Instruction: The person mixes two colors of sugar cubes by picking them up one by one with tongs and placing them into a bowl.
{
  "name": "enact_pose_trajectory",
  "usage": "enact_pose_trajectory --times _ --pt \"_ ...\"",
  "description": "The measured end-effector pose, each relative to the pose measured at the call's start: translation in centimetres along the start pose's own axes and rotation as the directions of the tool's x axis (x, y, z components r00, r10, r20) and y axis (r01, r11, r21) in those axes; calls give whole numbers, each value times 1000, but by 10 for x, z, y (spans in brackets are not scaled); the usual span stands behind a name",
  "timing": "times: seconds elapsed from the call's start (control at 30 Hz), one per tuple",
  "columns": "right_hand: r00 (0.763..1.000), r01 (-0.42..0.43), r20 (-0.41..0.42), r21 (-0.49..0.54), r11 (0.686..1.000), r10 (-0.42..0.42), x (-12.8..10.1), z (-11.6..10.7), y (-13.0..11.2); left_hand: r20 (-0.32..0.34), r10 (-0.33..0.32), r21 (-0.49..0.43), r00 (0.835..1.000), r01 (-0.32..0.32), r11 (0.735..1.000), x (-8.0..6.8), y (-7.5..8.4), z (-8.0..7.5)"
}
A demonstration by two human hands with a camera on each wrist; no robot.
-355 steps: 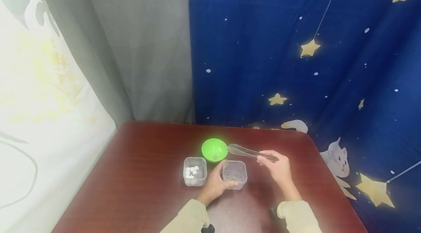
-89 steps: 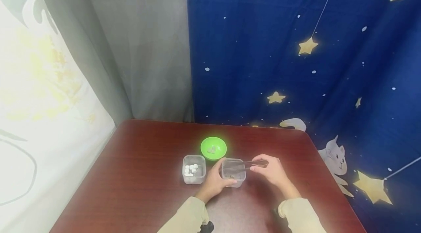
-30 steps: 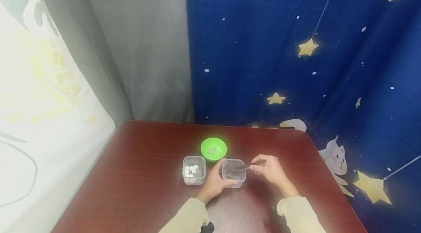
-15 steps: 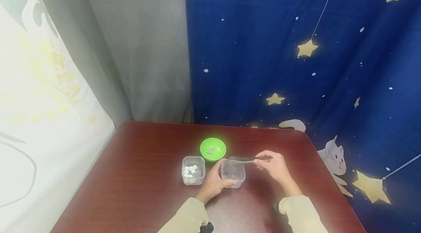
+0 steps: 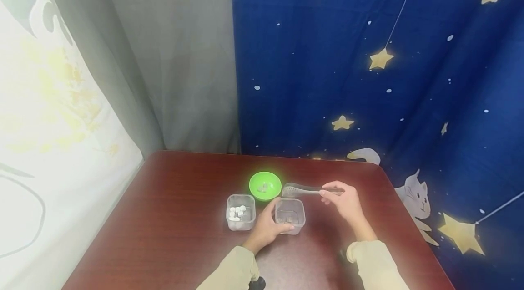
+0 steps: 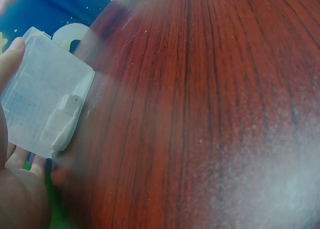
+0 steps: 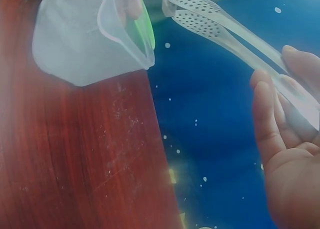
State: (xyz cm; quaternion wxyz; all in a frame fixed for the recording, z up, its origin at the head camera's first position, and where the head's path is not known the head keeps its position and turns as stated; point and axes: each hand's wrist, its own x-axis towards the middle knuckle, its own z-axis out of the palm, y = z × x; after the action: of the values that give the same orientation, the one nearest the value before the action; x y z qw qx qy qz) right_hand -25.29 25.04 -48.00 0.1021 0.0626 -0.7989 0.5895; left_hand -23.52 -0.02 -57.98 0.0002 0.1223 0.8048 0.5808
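Holding the clear perforated tongs [image 5: 304,190] by their handle end, your right hand [image 5: 341,201] has its fingers curled round them; the tips are pressed together above the table, between the green bowl [image 5: 265,185] and the clear square container [image 5: 289,214]. Whether a piece sits between the tips cannot be told from the head view, and the right wrist view shows none in the closed tips [image 7: 182,9].

Your left hand [image 5: 268,226] grips that container, fingers wrapped round its near-left side, and steadies it on the red-brown table [image 5: 180,199].

Status, as a judgement: the green bowl already holds a few small greyish pieces, and the gripped container shows only a small remnant on its floor, so the transfer from it appears nearly complete. A second clear container [image 5: 240,212], just to the left, holds several small white cubes; these appear untouched.
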Motion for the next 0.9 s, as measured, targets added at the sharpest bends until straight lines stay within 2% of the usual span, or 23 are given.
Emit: enact_pose_trajectory --times 0.33,0.63,0.77,0.9 --pt "997 32 -73 6 999 -32 12 7 -14 -9 10 26 1000 -10 1000 1 -1 -1" --pt "997 25 -81 74 997 -19 13 13 -39 -8 -2 -1 1000 2 1000 1 0 -1" --pt "993 49 -108 80 996 -40 20 15 -26 -8 3 -5 1000 -3 1000 1 -2 0" --pt "989 90 -124 81 993 -80 24 19 -24 -9 3 4 1000 -3 1000 1 -3 0"
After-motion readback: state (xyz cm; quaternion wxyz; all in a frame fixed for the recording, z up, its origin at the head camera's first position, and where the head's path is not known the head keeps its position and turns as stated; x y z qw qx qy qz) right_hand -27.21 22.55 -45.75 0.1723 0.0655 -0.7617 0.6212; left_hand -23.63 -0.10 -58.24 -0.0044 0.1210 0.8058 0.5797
